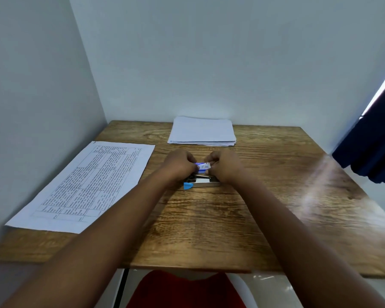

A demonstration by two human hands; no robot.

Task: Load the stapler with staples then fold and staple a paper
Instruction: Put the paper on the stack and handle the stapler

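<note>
A person's two hands meet over the middle of a wooden worktop (pixel 209 230). The left hand (pixel 178 164) and right hand (pixel 226 165) each pinch one end of a small blue-and-white staple box (pixel 203 166), held just above a metal stapler (pixel 201 181) lying on the worktop. A printed sheet (pixel 85 185) lies to the left; a stack of white paper (pixel 202 132) sits beyond the hands.
</note>
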